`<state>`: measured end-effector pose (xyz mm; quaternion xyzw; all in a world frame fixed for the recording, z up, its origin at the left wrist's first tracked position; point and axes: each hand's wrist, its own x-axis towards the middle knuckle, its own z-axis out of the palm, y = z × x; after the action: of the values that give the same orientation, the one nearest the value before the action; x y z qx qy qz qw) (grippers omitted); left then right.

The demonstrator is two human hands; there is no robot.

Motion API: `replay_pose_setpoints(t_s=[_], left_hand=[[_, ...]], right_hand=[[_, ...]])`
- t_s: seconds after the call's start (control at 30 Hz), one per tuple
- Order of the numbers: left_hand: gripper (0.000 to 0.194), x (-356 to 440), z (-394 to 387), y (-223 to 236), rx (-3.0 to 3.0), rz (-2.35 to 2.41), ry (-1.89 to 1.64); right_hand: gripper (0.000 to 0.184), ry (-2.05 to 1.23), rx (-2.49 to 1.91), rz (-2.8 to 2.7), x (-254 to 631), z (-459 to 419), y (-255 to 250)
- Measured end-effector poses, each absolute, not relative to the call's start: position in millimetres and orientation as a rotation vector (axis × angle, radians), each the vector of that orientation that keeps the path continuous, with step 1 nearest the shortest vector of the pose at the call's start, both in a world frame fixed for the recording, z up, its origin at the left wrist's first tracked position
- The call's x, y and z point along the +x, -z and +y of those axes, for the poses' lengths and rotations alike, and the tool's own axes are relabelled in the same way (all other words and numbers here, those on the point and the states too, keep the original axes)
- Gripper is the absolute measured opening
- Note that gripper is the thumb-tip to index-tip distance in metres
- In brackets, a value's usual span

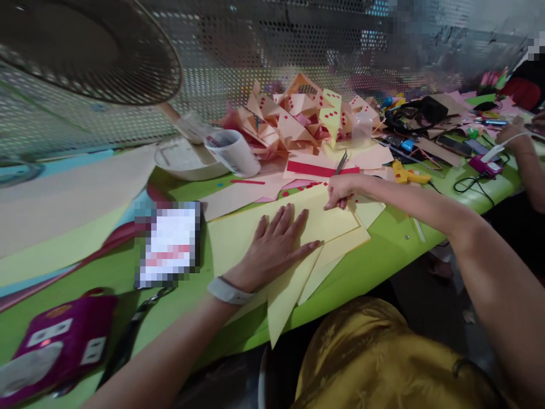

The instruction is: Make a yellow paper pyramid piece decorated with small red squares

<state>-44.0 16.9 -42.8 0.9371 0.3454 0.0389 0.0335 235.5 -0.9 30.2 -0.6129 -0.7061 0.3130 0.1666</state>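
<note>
My left hand (276,238) lies flat with spread fingers on a folded sheet of pale yellow paper (242,227). Its wrist carries a grey band. My right hand (343,190) is closed and presses on the paper's upper right part. From that fist, the thin dark blades of what look like scissors (342,162) point up; their handles are hidden. Behind the fist is a red paper strip (313,168) on pale pink sheets. Small red pieces (309,186) lie scattered along the paper's far edge. More yellow layers (289,295) stick out under my left hand, over the table's front edge.
A heap of folded peach paper (293,116) with red dots stands behind. A white mug (234,152), fan (93,51), phone (170,244) and purple device (63,341) are leftward. A yellow glue gun (409,173) and another person's hand (513,136) are rightward.
</note>
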Motion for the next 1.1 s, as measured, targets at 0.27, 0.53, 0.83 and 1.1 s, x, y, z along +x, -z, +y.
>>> replay_pose_setpoints(t_s=[0.27, 0.53, 0.83, 1.1], left_hand=[[0.080, -47, 19, 49, 2.885, 1.044, -0.187], [0.085, -43, 17, 43, 2.899, 1.092, -0.074], [0.080, -35, 44, -2, 2.710, 1.012, 0.013], [0.049, 22, 84, -28, 1.913, 1.166, 0.206]], right_hand=[[0.032, -1.375, -2.157, -1.858, 239, 44, -38], [0.030, -1.363, -2.130, -1.821, 233, 47, -49], [0.037, -1.451, -2.045, -1.904, 202, 52, -19], [0.029, -1.334, -2.049, -1.903, 204, 48, -23]])
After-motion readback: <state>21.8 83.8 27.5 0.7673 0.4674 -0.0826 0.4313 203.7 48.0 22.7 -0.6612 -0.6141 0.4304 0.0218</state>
